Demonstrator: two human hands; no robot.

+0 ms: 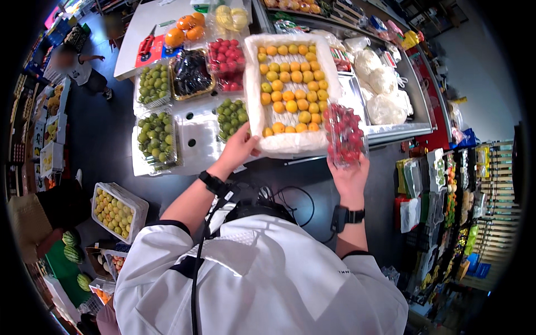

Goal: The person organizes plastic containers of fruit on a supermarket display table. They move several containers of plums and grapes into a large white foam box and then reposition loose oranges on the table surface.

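In my right hand (348, 167) is a clear plastic pack of red fruit (345, 132), held up at the right edge of a white-lined box of yellow-orange fruit (295, 144). My left hand (238, 148) is at that box's lower left corner, its fingers near the box wall and a pack of green fruit (231, 117); whether it grips the box cannot be told. Farther left on the metal counter lie two packs of green fruit (155, 136) and a tray of dark fruit (190, 75). Packs of red fruit (226, 54) stand behind.
Oranges (184, 30), red-handled scissors (146, 44) and packed yellow fruit (231, 17) lie on the white table behind. White plastic bags (387, 109) fill a metal tray at right. A crate of yellow fruit (119, 213) and watermelons (72, 247) are lower left. A person (81, 69) stands upper left.
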